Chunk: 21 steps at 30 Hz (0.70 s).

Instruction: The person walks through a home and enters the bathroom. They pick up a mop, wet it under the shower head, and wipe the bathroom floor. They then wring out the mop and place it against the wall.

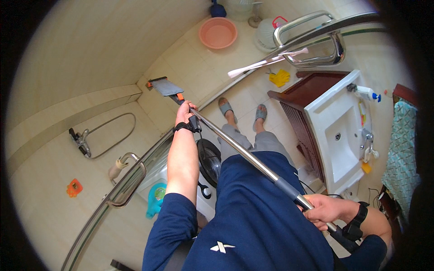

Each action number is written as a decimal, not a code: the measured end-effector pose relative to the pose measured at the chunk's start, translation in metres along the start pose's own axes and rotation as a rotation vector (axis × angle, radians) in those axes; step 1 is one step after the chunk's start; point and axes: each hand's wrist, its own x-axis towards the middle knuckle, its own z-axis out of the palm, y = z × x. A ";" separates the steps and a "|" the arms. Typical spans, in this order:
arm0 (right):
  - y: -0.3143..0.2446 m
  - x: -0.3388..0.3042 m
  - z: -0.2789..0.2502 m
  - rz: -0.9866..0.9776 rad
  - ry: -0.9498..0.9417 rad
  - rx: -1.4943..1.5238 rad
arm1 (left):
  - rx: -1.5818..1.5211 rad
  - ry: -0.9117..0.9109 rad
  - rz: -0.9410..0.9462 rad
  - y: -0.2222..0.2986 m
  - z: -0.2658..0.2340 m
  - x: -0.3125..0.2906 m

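Note:
A flat mop (pixel 239 148) with a long metal pole slants across my body. Its grey pad head (pixel 166 86), with orange parts at the end and neck, is at the far left near the tiled wall's base. My left hand (pixel 184 110) is closed round the pole just below the head, with that arm stretched forward. Farther back, my right hand (pixel 322 211) wraps the pole near its dark handle end, by my right hip. Whether the pad touches the wall or floor I cannot tell.
A glass door with metal handles (pixel 309 38) runs between me and the shower area. To the right stands a white washbasin (pixel 339 131) on a dark red cabinet. A pink basin (pixel 218 33) and yellow gloves (pixel 280 78) lie on the floor. A shower hose (pixel 133 131) hangs left.

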 end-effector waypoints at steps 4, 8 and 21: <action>-0.006 0.010 -0.001 -0.024 0.043 -0.024 | -0.057 -0.041 0.017 -0.021 0.005 0.001; -0.024 0.030 -0.008 -0.062 0.065 -0.042 | -0.073 -0.033 0.022 -0.055 0.020 -0.003; -0.064 0.085 -0.020 -0.142 0.067 -0.077 | -0.193 -0.086 -0.017 -0.104 0.027 -0.048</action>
